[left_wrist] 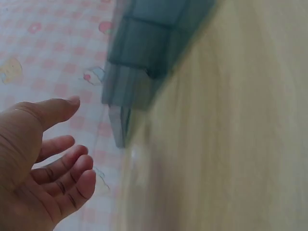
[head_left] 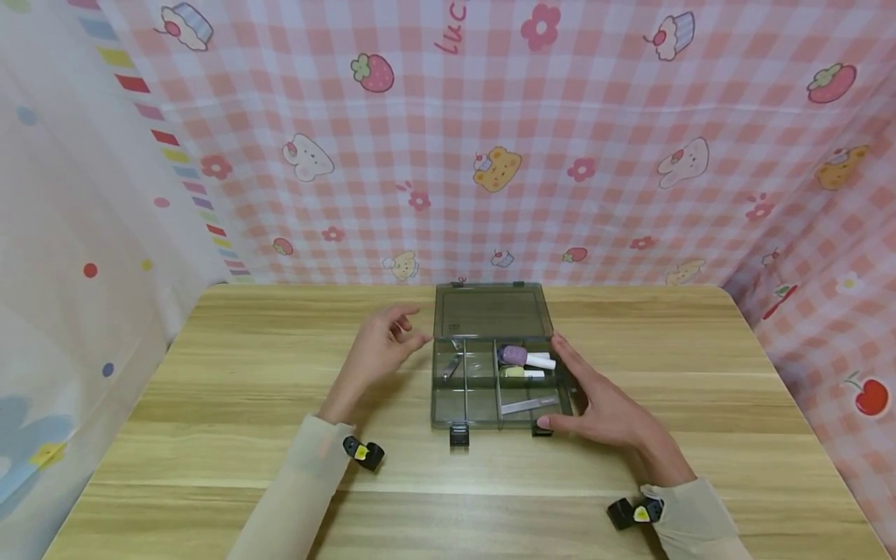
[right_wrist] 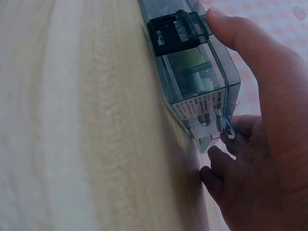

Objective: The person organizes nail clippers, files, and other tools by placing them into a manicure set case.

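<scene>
A smoky transparent compartment box [head_left: 483,385] lies on the table with its lid [head_left: 493,311] swung back. My right hand [head_left: 609,404] grips its right end, thumb at the front latch [right_wrist: 175,33] and fingers along the side toward the back corner. Just off the box's left side, my left hand [head_left: 385,342] holds nothing, its fingers loosely bent. A small nail clipper [head_left: 453,365] sits in the back left compartment. To the right lie a purple nail polish bottle [head_left: 514,355] with a white cap and a yellow-green bottle [head_left: 513,372]. A flat silver strip [head_left: 528,405] lies in front of them.
The wood-grain table [head_left: 280,373] extends to both sides and in front of the box. A pink checked cloth [head_left: 448,155] hangs behind the table's far edge, close to the lid. A second front latch [head_left: 459,435] hangs down at the box's left front.
</scene>
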### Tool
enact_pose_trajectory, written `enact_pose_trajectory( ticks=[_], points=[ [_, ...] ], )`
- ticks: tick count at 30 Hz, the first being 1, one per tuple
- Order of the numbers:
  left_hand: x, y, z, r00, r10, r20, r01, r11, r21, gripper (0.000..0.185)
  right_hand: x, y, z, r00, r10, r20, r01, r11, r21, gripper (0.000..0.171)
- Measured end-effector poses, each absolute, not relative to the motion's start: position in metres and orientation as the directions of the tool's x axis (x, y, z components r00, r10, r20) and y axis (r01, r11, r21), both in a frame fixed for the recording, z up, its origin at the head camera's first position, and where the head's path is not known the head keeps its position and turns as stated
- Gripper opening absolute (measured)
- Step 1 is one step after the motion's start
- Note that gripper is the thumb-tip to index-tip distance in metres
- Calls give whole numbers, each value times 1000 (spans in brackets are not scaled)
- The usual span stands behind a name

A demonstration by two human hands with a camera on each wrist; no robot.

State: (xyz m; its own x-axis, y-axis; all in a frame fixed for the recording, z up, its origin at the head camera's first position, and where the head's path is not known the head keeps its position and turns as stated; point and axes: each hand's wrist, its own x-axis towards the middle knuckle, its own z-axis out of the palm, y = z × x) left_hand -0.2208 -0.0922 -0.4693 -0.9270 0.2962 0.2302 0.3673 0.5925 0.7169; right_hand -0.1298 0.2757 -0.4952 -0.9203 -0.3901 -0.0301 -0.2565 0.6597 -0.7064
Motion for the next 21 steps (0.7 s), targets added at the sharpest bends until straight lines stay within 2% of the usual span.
enact_pose_trajectory(
  ticks=[6,11,21],
  points=[
    [-224,-101,-479,-944,304,126,304,662,685,52,-130,275,-494,-921,-388,-36,-251,662,-706,124],
    [-228,-105,-487,-955,295,38,234,665,709,41,-130,275,-494,-920,-392,-32,-255,658,-709,123],
    [-235,-101,-491,-964,265,-1,187,683,706,21,-130,276,-495,-923,-383,-40,-243,661,-710,124]
  ],
)
